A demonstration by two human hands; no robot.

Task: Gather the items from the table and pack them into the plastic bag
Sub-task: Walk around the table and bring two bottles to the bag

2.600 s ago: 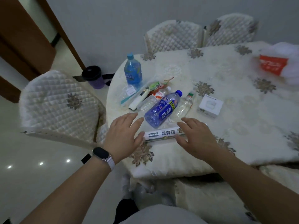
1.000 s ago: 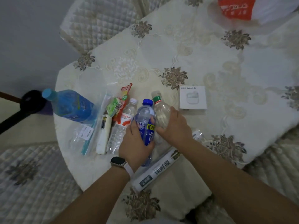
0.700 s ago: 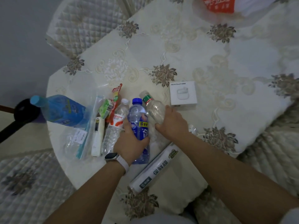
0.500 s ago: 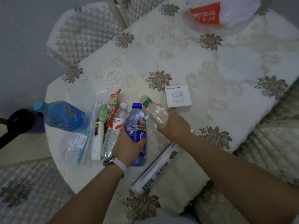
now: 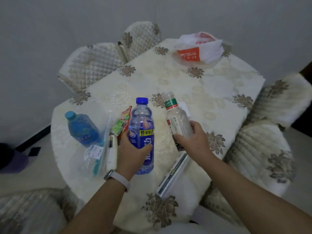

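We hold a blue bottle (image 5: 142,132) clasped in our left hand (image 5: 133,149) and, right of it, a clear bottle (image 5: 177,120) gripped in our right hand (image 5: 194,139).

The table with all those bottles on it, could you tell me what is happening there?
A person is clearing the table. The left hand holds a blue-capped bottle; the right hand holds a clear bottle with a green band, both lifted. The white plastic bag sits at the far side with nothing packed yet that shows. A light-blue bottle, a cling-film roll and small packets lie on the cloth.
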